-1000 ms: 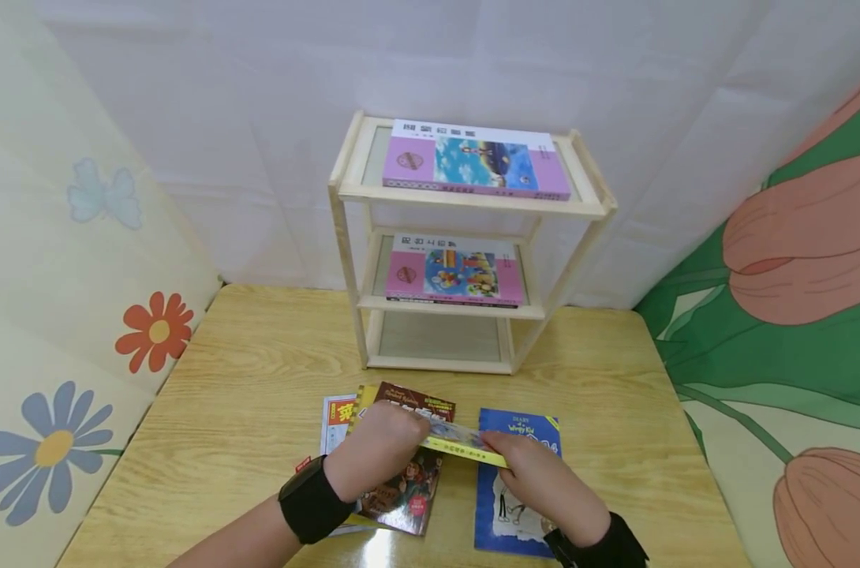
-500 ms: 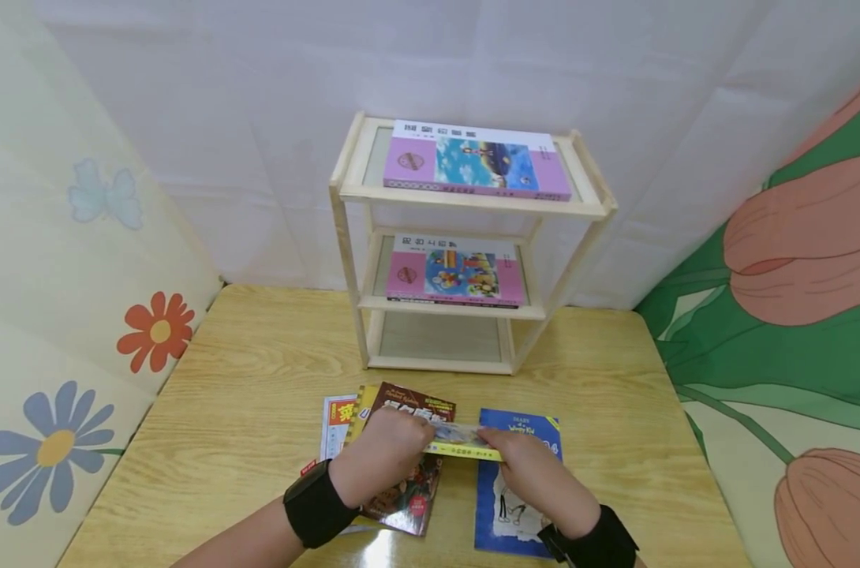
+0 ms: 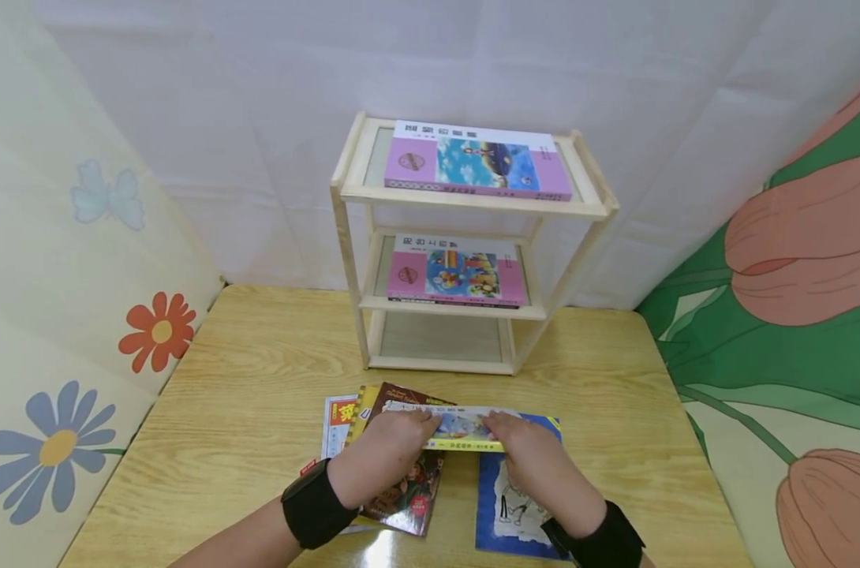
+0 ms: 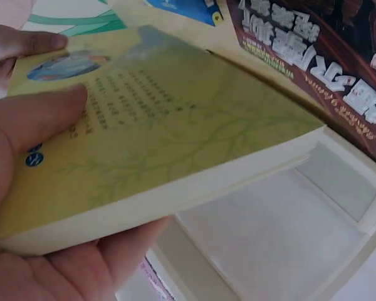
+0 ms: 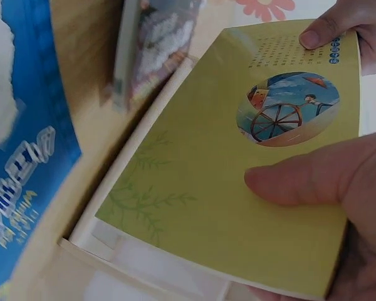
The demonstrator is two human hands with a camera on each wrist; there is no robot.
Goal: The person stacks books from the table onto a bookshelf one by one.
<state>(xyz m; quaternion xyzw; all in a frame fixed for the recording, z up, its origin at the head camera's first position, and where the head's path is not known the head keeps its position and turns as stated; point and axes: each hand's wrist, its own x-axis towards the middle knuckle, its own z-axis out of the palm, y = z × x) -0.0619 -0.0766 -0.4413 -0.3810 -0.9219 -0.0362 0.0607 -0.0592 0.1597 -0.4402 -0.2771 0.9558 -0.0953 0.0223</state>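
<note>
Yellow book [image 3: 461, 431], long axis left to right, is clamped between left grip [image 3: 387, 443] and right grip [image 3: 540, 461], lower centre, directly below the wooden rack [image 3: 451, 308]

I have tipped the yellow book [image 3: 465, 427] so more of its front cover shows, white title strip included; its spine, sloping down toward my right hand [image 3: 544, 465] before, now runs nearly level. It now hides the blue book's [image 3: 510, 509] title and more of the brown book's [image 3: 404, 501].
</note>
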